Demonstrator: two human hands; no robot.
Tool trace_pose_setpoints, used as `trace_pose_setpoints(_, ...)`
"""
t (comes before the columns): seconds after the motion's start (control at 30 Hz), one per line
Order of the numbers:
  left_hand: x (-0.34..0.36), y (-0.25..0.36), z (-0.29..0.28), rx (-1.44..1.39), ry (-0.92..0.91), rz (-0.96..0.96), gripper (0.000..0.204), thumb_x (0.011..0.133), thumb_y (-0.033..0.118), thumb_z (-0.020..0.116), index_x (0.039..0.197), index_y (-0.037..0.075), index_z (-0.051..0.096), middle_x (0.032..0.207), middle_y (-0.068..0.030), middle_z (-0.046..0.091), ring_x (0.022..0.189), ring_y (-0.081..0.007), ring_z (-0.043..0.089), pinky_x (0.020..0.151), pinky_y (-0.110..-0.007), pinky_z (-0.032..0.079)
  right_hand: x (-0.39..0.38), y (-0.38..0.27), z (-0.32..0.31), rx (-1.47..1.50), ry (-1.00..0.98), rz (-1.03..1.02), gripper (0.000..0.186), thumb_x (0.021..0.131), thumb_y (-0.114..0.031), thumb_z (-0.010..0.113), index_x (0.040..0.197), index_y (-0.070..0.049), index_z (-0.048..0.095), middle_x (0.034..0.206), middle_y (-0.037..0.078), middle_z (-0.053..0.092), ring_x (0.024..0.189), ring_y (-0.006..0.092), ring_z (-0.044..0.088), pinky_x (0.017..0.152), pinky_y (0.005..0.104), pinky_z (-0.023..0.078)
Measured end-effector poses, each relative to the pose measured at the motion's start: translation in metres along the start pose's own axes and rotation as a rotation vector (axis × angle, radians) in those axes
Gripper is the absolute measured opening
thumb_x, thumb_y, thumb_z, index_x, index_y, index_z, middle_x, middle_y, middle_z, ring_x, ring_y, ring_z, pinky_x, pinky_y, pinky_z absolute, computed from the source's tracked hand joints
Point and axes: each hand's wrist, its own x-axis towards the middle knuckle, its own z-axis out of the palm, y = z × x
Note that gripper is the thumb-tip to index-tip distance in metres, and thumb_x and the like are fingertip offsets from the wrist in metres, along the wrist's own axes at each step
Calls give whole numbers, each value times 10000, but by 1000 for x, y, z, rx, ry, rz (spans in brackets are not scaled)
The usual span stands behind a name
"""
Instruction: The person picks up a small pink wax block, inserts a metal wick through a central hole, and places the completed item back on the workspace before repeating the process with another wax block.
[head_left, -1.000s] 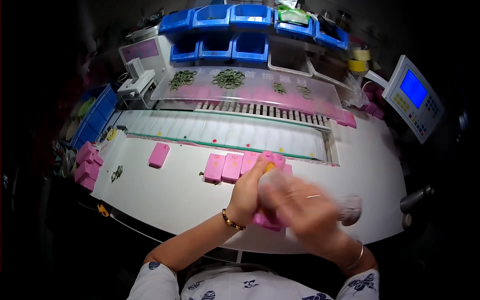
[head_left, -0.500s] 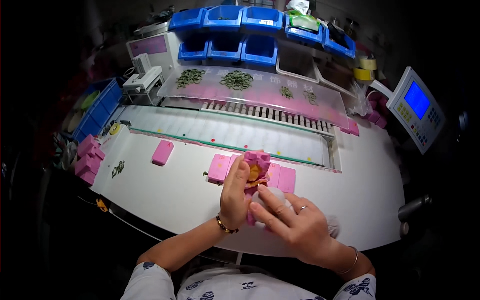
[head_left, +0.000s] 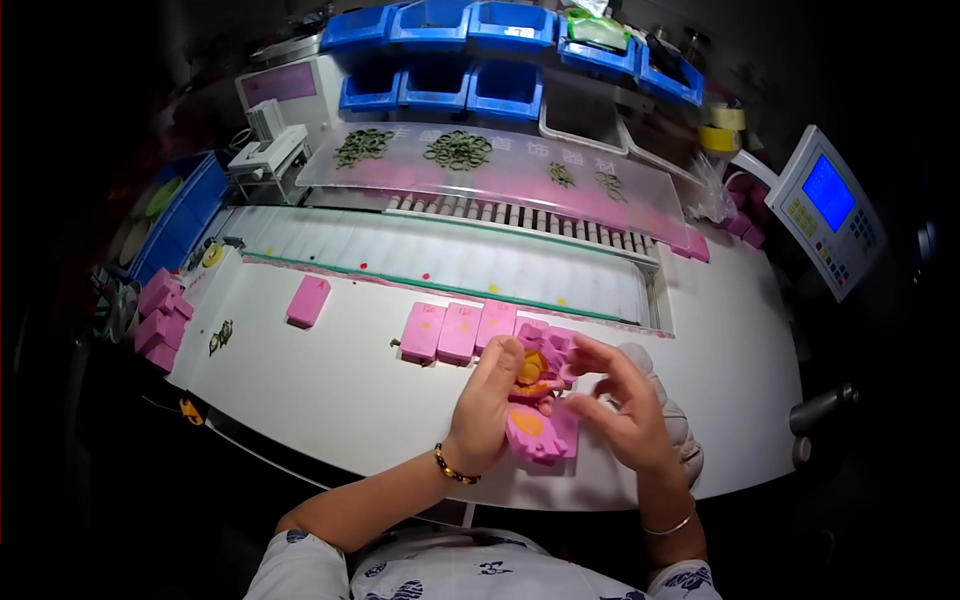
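Note:
My left hand (head_left: 480, 410) is closed round a pink rubber mold (head_left: 545, 350) that is spread apart, its inner faces coloured orange-yellow. The lower half (head_left: 540, 430) hangs toward me, over another pink block. My right hand (head_left: 625, 410) is at the mold's right edge, thumb and forefinger apart. Whether those fingertips touch the mold is hard to tell. Beside and partly behind that hand is a white, soft, bulging thing (head_left: 676, 420). Several pink mold blocks (head_left: 460, 332) stand in a row just beyond my hands.
A lone pink block (head_left: 309, 301) and small green pieces (head_left: 221, 337) lie to the left. Beyond the table runs a recessed white track (head_left: 400, 265); above it, a clear shelf (head_left: 520, 175) carries green rings. Blue bins (head_left: 505, 90) line the back, with a control panel (head_left: 828, 212) at right.
My right hand has drawn back from the mold, and the white rounded thing under its fingers has moved off to the right. The mold now hangs wider apart in my left hand.

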Motion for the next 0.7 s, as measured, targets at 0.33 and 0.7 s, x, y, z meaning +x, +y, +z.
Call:
trace_pose_setpoints(0.33, -12, 9, -3, 505, -150, 98, 307, 930, 147, 592, 1175, 18, 460, 1086, -70, 548, 1001, -120, 559, 878, -282, 493, -4, 5, 16, 481, 101, 117, 255, 744, 87, 704, 936, -29, 585, 896, 17, 627, 871, 100, 599, 827, 260, 482)
trace_pose_setpoints(0.7, -15, 17, -3, 512, -145, 73, 201, 881, 28, 633, 1068, -21, 582, 981, -58, 623, 875, -105, 617, 765, -248, 528, -14, 2, 12, 890, 19, 257, 203, 894, -14, 608, 1094, 23, 607, 967, 45, 651, 892, 104, 614, 807, 238, 495)
